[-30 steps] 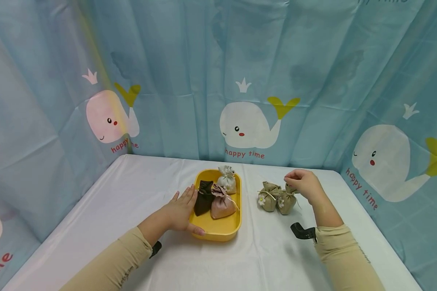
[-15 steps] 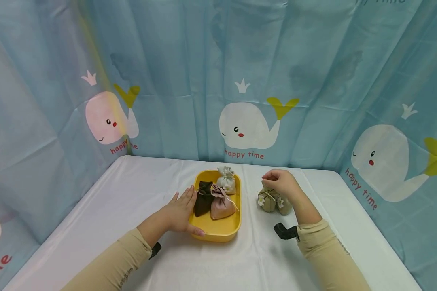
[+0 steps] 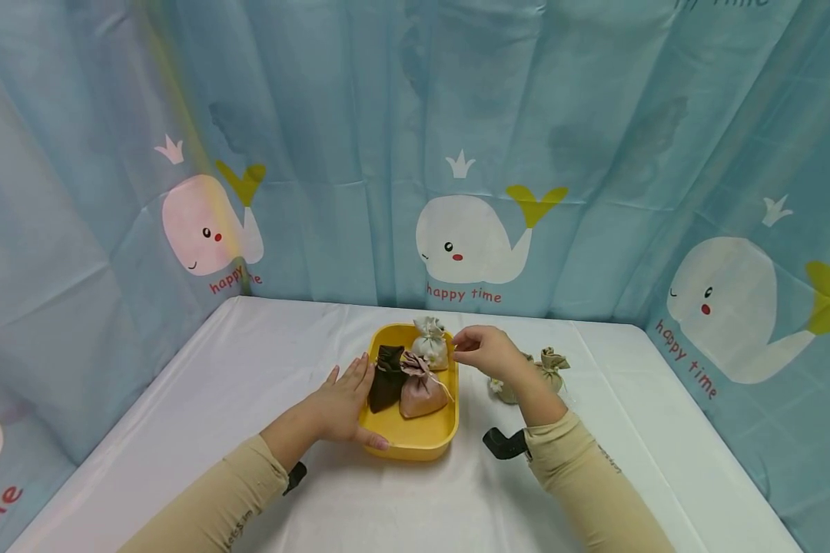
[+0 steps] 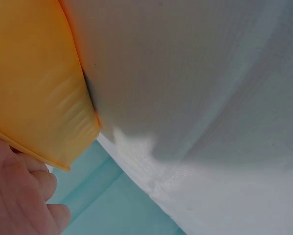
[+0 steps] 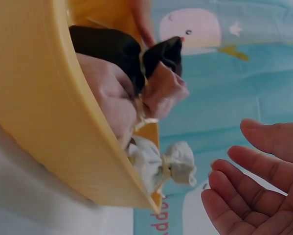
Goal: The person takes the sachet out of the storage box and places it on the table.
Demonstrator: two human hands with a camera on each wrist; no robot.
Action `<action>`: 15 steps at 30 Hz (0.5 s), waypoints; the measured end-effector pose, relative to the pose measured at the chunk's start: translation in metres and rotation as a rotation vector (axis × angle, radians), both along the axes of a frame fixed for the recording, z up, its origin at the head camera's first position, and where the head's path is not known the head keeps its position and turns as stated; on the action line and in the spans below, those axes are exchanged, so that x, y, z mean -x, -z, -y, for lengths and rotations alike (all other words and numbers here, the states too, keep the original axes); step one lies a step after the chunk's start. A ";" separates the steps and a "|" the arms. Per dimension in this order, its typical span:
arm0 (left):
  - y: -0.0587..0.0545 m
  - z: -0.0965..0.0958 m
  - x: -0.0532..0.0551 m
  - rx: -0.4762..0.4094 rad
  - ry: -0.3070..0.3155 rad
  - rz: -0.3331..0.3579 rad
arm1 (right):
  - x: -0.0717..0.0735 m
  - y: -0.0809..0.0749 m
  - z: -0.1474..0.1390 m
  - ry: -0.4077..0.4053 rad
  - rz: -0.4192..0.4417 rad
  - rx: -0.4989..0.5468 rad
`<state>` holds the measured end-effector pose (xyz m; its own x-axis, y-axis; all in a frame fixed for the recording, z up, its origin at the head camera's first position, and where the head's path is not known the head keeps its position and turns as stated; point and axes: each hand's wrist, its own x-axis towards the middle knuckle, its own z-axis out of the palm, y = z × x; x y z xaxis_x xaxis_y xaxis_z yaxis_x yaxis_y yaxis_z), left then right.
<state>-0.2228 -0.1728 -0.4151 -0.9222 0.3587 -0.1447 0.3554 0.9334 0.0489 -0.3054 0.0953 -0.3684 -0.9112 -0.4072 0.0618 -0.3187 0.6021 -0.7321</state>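
Observation:
A yellow plastic tub (image 3: 408, 438) stands mid-table with three small drawstring pouches in it: a dark one (image 3: 385, 388), a pink one (image 3: 422, 398) and a whitish one (image 3: 429, 349). My left hand (image 3: 342, 401) rests along the tub's left rim, fingers straight and thumb at the front corner. Just off the right rim, beside the whitish pouch, is my right hand (image 3: 487, 355). In the right wrist view its relaxed fingers (image 5: 249, 191) hold nothing and stay apart from the whitish pouch (image 5: 180, 164). Two olive-beige pouches (image 3: 552, 369) sit behind the right forearm, partly hidden.
A white cloth (image 3: 415, 507) covers the table. Blue curtains (image 3: 360, 230) printed with whales surround it at the back and sides. A black wrist mount (image 3: 505, 443) sticks out from the right sleeve.
My right hand has moved left, from the right olive-beige pouch past the left one to the tub's right rim, carrying nothing. The pouches stay in place; my left hand has not moved.

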 end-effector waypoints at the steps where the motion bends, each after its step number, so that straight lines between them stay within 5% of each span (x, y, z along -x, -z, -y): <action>1: 0.000 0.000 0.000 -0.001 0.001 -0.004 | 0.000 0.001 0.003 -0.005 -0.003 -0.005; 15: 0.001 0.002 0.000 -0.013 0.005 0.002 | -0.006 0.004 0.030 -0.095 0.007 -0.059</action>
